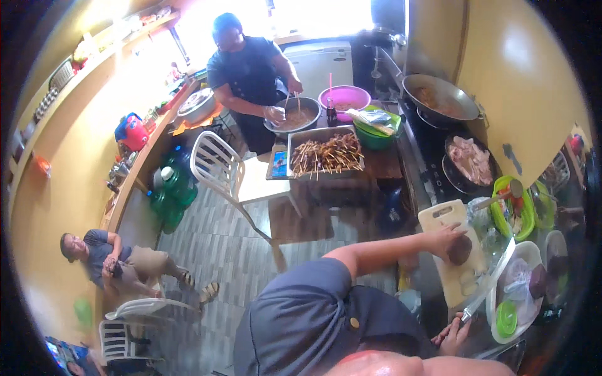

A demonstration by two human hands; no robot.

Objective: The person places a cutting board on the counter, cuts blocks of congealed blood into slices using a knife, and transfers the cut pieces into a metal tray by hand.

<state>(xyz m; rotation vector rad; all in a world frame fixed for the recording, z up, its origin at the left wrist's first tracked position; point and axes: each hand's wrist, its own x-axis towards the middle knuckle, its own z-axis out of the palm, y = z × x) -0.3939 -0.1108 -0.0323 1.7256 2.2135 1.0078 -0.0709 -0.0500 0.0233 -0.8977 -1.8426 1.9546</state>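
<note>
My left hand [444, 240] grips a dark reddish-brown rounded lump [459, 250] on a pale cutting board [454, 282]; I cannot tell what food it is. Thin pale pieces [469, 283] lie lower on the board. My right hand [454, 332] holds the handle of a long-bladed knife [491, 277] between the board and a white oval basin [492, 324]. The blade points up and right, apart from the lump. In the basin are a clear plastic bag [517, 279], a dark purplish piece [537, 281] and a green round container [506, 318].
Past the board stand a green basket [495, 214] with a wooden mallet [515, 189], a pan of raw meat [470, 162] and a wok [439, 101]. A co-worker [249, 70] stirs a bowl behind a tray of skewers [290, 164]. Another person [108, 263] sits at lower left, near white chairs [216, 164].
</note>
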